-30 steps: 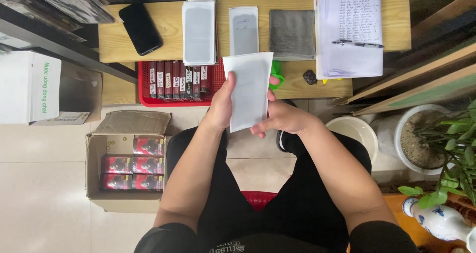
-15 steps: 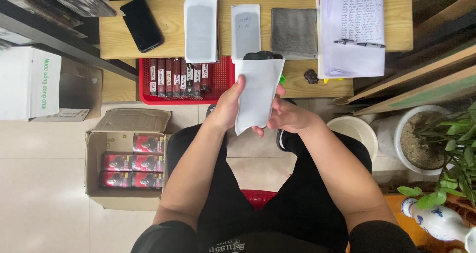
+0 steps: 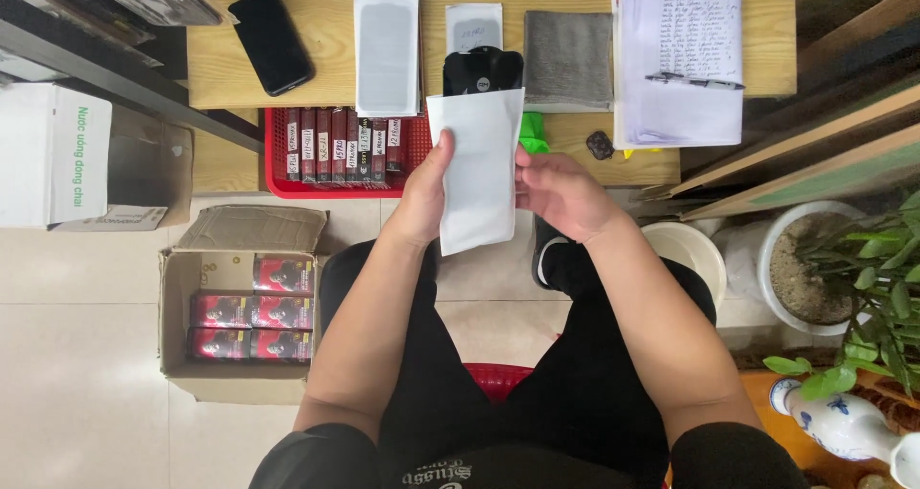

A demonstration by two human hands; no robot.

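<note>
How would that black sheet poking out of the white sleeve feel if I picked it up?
The black sheet stands straight above the white sleeve without drooping, so it is probably stiff. It looks thin and glossy, so likely light, slippery and breakable. The left hand pinches the sleeve's edge alone, suggesting little weight.

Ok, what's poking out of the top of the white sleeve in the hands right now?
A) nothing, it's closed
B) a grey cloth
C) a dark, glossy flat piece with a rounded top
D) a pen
C: a black glossy flat piece sticks out of the top of the white sleeve, which the left hand grips while the right hand is at its other edge.
</note>
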